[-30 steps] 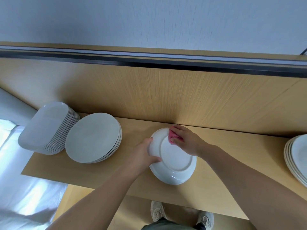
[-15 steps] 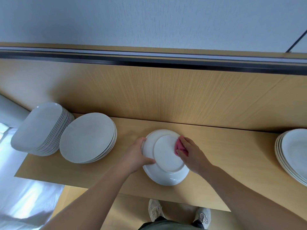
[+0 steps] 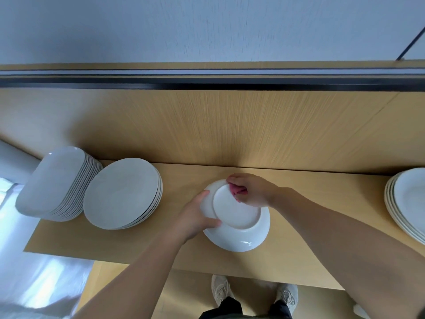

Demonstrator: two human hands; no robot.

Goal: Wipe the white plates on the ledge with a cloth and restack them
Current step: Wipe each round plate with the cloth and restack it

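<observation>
Over the middle of the ledge [image 3: 322, 261], straight ahead of you, is the plate [image 3: 239, 217], underside up, with your left hand [image 3: 195, 217] gripping its left rim and your right hand [image 3: 253, 189] on its far edge, pressing the cloth [image 3: 238, 191] against it. Left of the plate and apart from it stands the stack of round plates [image 3: 122, 192], the stack of oblong plates [image 3: 55, 180] sits just beyond that at the ledge's left end, and the right-hand stack [image 3: 407, 203] lies well apart at the far right, cut by the frame. The upright panel [image 3: 230, 125] rises behind the ledge, and your shoes [image 3: 220, 291] stand on the floor below its near edge.
</observation>
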